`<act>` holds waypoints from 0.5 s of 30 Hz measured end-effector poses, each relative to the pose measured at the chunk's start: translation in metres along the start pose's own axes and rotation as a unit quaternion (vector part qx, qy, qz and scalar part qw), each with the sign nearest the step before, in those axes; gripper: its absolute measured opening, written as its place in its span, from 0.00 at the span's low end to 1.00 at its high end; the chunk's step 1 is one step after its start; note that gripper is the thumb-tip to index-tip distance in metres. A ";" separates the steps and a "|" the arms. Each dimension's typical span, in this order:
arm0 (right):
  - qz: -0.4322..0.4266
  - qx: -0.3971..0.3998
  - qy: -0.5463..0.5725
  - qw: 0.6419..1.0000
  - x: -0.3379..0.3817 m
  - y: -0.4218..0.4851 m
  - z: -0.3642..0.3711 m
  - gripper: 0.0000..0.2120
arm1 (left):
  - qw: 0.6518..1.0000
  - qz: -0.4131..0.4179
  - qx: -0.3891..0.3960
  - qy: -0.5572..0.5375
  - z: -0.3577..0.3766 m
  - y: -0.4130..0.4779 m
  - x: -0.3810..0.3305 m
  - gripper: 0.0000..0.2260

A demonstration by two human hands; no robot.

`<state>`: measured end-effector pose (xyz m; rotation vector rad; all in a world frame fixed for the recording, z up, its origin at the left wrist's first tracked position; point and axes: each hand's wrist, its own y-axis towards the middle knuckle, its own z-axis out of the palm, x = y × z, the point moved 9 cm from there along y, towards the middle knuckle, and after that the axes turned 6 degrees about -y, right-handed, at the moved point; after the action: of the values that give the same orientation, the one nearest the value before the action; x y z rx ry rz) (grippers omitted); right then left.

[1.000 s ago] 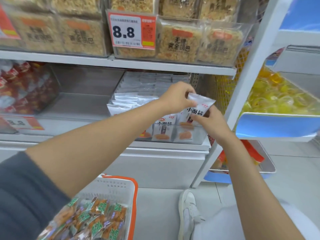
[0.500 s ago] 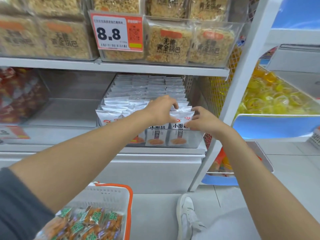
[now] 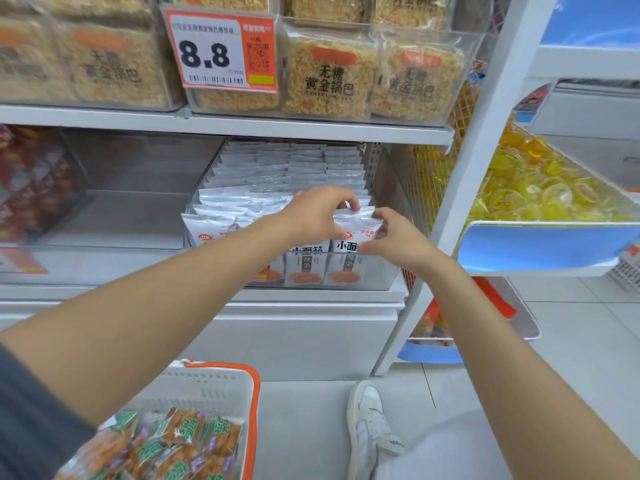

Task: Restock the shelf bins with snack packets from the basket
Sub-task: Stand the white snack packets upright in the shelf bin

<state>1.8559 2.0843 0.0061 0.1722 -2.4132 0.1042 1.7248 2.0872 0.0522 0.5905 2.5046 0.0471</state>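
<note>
A clear shelf bin (image 3: 388,271) on the middle shelf holds several rows of white snack packets (image 3: 291,174). My left hand (image 3: 318,211) and my right hand (image 3: 394,242) both pinch the front white packet (image 3: 356,220) at the bin's front right corner, and it stands upright among the others. A white basket with an orange rim (image 3: 254,393) sits at the bottom left, filled with orange-and-green snack packets (image 3: 180,445). My left forearm crosses above the basket.
An empty clear bin (image 3: 131,216) stands left of the white packets, and red packets (image 3: 31,181) fill the far-left bin. Rice-crisp packs (image 3: 329,74) and an 8.8 price tag (image 3: 221,50) line the upper shelf. Yellow jelly cups (image 3: 533,188) lie right of the white upright (image 3: 485,140). My shoe (image 3: 370,420) rests on the floor.
Both hands have brought the white packet down from in front of the bin into its front row, and they still hold it there.
</note>
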 end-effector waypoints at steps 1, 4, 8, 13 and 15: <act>-0.004 -0.001 -0.002 1.000 0.002 -0.002 0.000 0.32 | 1.000 -0.004 0.001 -0.007 0.000 -0.001 0.001 0.18; -0.020 -0.031 0.026 0.999 0.006 -0.005 -0.005 0.31 | 0.997 -0.014 -0.027 -0.072 -0.008 -0.006 0.006 0.12; -0.018 -0.034 0.011 0.999 0.003 -0.007 -0.005 0.24 | 0.998 -0.023 -0.058 -0.025 -0.014 -0.012 0.013 0.08; -0.015 -0.043 -0.020 0.999 0.004 -0.013 -0.002 0.27 | 0.997 -0.006 -0.081 -0.007 -0.020 -0.018 0.006 0.08; -0.033 -0.089 -0.006 0.995 0.012 -0.021 -0.007 0.31 | 0.993 0.008 -0.121 -0.008 -0.028 -0.027 0.000 0.08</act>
<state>1.8553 2.0638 0.0201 0.1703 -2.4111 -0.1427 1.6991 2.0659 0.0719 0.5083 2.4297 0.3465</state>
